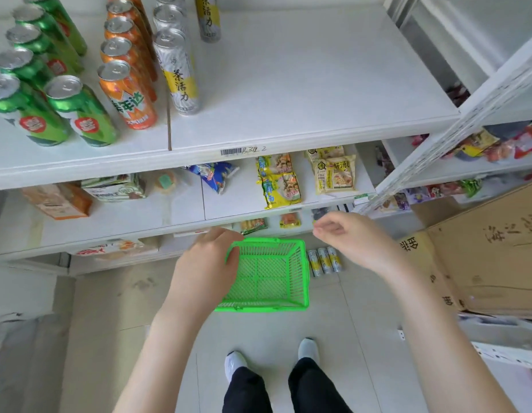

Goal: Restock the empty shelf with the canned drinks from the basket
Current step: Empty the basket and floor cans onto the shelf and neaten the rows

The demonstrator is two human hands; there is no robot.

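The shelf (303, 84) has many cans (181, 70) at left, and its right part is bare. The basket (267, 275) looks empty; three cans lie beside it on the floor (326, 260). The left hand (208, 263) rests at its rim, grip unclear. The right hand (348, 236) is half open and holds nothing.

On the lower shelf lie yellow snack packets (279, 180) beside pale noodle packets (334, 172); a blue bag (217, 174) sits to their left, then a green-and-white carton (116, 187) and an orange box (59, 201) (its print too blurred to read); a large cardboard box (497, 254) stands at the right on the tiled floor (110, 323).
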